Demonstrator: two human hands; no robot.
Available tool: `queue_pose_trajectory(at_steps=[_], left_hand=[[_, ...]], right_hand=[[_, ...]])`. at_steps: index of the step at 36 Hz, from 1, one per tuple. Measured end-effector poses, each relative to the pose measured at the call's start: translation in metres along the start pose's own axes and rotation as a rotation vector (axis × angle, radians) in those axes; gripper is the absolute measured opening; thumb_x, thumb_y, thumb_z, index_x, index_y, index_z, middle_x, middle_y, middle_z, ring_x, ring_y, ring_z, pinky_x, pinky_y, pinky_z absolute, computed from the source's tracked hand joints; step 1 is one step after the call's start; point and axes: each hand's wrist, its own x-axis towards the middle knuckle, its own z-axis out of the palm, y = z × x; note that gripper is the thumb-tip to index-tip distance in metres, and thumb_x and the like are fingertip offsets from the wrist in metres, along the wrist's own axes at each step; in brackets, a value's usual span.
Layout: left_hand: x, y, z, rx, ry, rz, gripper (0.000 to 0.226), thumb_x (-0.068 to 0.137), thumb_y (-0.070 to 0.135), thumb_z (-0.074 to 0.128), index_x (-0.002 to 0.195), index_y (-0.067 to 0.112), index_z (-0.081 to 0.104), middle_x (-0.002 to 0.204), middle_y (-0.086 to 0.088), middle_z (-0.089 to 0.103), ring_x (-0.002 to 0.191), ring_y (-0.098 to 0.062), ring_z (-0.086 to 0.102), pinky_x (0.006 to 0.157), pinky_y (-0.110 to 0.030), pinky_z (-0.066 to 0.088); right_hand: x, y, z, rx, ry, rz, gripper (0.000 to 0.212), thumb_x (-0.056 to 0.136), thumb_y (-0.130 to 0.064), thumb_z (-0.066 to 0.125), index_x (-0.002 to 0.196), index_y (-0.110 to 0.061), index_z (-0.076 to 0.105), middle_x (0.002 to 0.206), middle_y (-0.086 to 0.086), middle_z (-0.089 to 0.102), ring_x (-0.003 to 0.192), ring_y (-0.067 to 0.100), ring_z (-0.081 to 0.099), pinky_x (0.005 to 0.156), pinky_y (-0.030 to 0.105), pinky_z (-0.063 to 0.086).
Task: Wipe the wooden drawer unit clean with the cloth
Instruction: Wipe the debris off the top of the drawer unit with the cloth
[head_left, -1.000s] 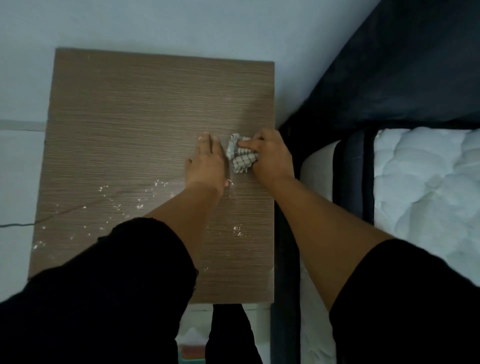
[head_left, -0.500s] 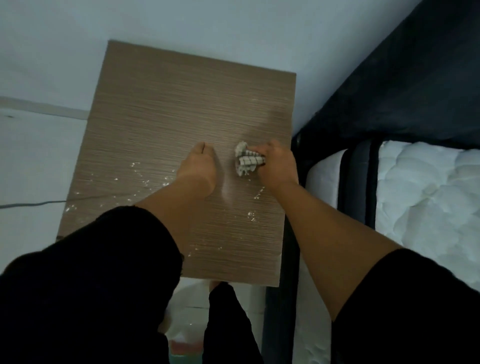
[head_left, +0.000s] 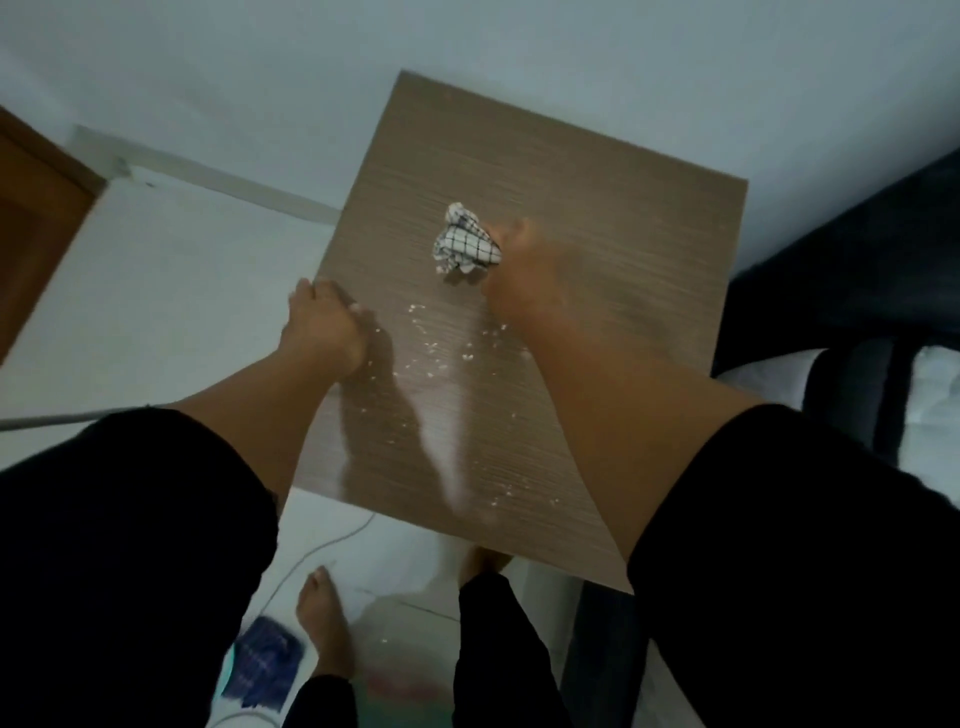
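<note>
I look down on the brown wood-grain top of the drawer unit (head_left: 597, 197). My right hand (head_left: 522, 275) grips a bunched white cloth with a dark check pattern (head_left: 464, 243) and presses it on the middle of the top. My left hand (head_left: 324, 325) rests at the top's left edge, fingers curled over it, holding nothing. White crumbs (head_left: 436, 353) lie scattered on the wood between and below my hands, with a pale smear running toward the near edge.
A bed with a white mattress (head_left: 935, 395) and dark frame stands right of the unit. The wall is behind it. A brown door (head_left: 31, 218) is at far left. On the white floor lie a cable (head_left: 311, 551), my bare foot (head_left: 324, 618) and a blue cloth (head_left: 262, 670).
My right hand has carried the cloth away from the right side toward the middle of the top. My left hand slid to the left edge. The view swung left, showing more floor.
</note>
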Motion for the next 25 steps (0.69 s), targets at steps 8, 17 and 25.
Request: queue_pose_trajectory(at_steps=[8,17,25], left_hand=[[-0.001,-0.041,-0.02,-0.116,-0.067,0.023,0.061,0.105,0.037,0.01,0.131,-0.001,0.051,0.135,-0.026,0.052,0.128,-0.039,0.045,0.109,-0.039,0.03],[0.015,-0.088,-0.029,-0.73,-0.203,-0.116,0.082,0.093,0.066,0.011,0.134,0.01,0.054,0.134,-0.01,0.059,0.125,-0.028,0.054,0.108,-0.044,0.041],[0.012,-0.114,-0.033,-1.002,-0.387,-0.245,0.092,0.09,0.071,0.009,0.141,0.003,0.042,0.136,-0.014,0.056,0.125,-0.026,0.053,0.105,-0.043,0.044]], right_hand=[[0.001,-0.021,0.04,-0.075,-0.046,0.171,0.048,0.09,-0.006,0.053,0.137,-0.009,0.043,0.134,0.014,0.043,0.121,0.028,0.046,0.105,0.036,0.04],[-0.001,-0.075,0.081,-0.062,-0.087,0.062,0.037,0.09,-0.006,0.052,0.126,-0.012,0.056,0.12,0.017,0.057,0.109,0.032,0.056,0.093,0.038,0.048],[-0.029,-0.111,0.12,-0.088,-0.123,-0.047,0.035,0.092,-0.011,0.051,0.126,-0.015,0.058,0.119,0.013,0.059,0.109,0.027,0.056,0.085,0.028,0.041]])
